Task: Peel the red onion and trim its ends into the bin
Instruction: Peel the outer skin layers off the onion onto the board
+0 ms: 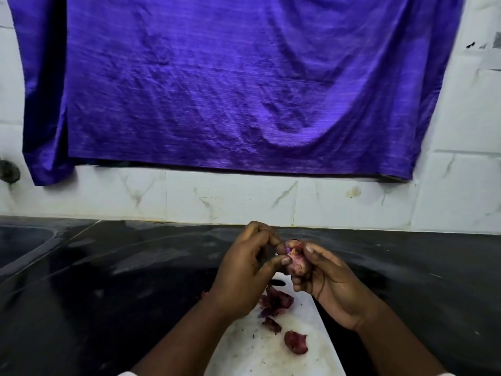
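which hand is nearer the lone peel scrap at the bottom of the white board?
Right, by a small margin. The right hand holds the onion up and right of the scrap; the left hand picks at the onion's skin, up and left of it.

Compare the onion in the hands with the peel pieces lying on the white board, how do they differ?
The onion is held up off the counter between the left hand and right hand; the peel pieces lie loose on the white board. The onion looks pale pink and rounded; the peel pieces are darker red-purple, thin and scattered. Both are onion material.
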Tool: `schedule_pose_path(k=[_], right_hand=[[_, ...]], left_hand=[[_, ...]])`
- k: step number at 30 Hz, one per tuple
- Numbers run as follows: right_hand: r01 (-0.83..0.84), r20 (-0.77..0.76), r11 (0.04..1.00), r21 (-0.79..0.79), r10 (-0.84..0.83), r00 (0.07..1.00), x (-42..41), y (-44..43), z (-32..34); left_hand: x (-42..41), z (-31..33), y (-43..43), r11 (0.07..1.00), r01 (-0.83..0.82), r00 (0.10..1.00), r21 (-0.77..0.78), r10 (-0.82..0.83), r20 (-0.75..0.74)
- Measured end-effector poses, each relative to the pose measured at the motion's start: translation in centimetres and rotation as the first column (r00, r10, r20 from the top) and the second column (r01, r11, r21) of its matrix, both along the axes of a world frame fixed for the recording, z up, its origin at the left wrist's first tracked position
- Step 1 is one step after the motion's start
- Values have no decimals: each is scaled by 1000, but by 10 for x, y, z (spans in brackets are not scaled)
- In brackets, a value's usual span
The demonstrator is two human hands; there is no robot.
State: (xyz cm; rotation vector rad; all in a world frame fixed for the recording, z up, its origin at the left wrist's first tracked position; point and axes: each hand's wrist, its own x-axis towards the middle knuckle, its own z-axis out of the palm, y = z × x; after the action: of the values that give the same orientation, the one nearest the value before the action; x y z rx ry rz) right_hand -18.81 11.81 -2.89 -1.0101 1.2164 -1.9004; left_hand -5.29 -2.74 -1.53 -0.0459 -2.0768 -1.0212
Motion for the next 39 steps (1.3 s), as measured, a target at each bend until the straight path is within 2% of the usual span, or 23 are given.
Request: schedule_pose_path(k=[13, 22, 28, 34, 39], right_hand=[[34, -14, 999, -24, -35, 999, 4, -3, 0], [41, -7, 998, -46, -41, 999, 6, -5, 0], [93, 33, 993, -72, -91, 995, 4, -3, 4], [78, -9, 995, -61, -79, 997, 5, -3, 3], [118, -31, 992, -37, -119, 992, 5, -4, 2]], left_hand=[[-3, -5, -5, 988, 7, 1000, -156, -6, 3], [0, -3, -1, 993, -23, 999, -112, 28, 38], [-1, -4, 5, 988, -115, 992, -107, 109, -62], [1, -2, 8, 995, -96, 991, -25, 93, -99], [3, 0, 12, 998, -32, 997, 48, 36, -72]])
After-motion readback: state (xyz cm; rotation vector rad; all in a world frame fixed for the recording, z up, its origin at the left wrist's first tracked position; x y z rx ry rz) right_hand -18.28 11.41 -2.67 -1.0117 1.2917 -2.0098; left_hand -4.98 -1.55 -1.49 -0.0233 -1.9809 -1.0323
